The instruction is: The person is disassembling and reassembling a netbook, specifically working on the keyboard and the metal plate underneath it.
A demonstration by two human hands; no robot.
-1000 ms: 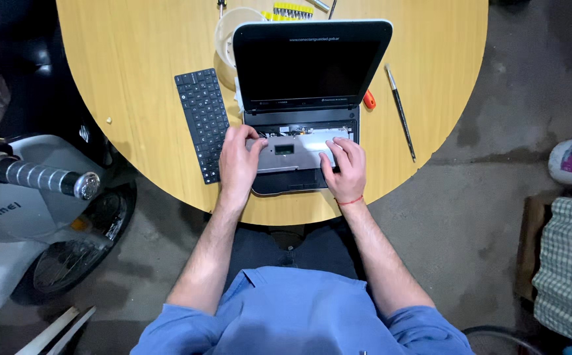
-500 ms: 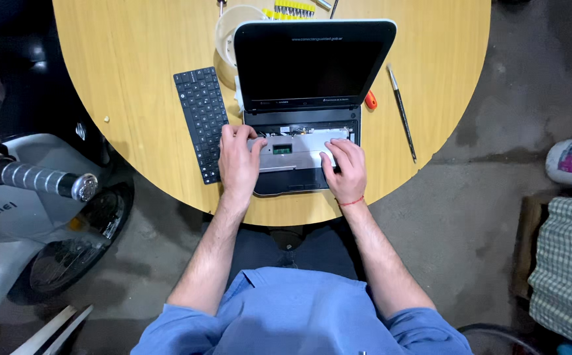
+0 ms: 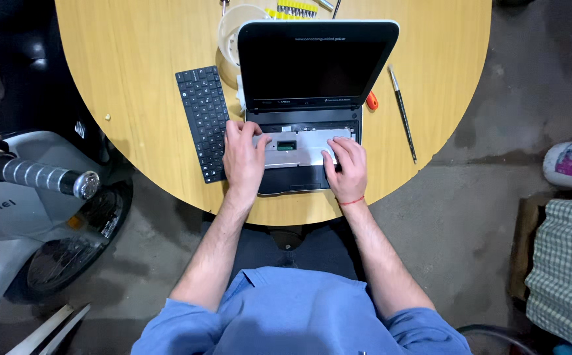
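A small black laptop [image 3: 312,72] stands open on the round wooden table [image 3: 135,79], its screen dark. Its keyboard is out, so a silver metal plate [image 3: 302,148] shows in the base. My left hand [image 3: 243,158] rests on the left part of that plate, fingers spread and pressing down. On the plate's right part lies my right hand [image 3: 346,169], fingertips on the metal; a red thread circles the wrist. The detached black keyboard [image 3: 204,121] lies just left of the laptop, beside my left hand.
A thin long tool [image 3: 402,112] and an orange-handled tool [image 3: 371,100] lie right of the laptop. Behind it are a white bowl [image 3: 233,26] and yellow screwdriver bits [image 3: 292,9]. A scooter with a handlebar grip [image 3: 36,174] stands at left; a checked cloth [image 3: 565,269] at right.
Both hands have stayed on the silver plate with only small finger shifts. The view has drifted slightly.
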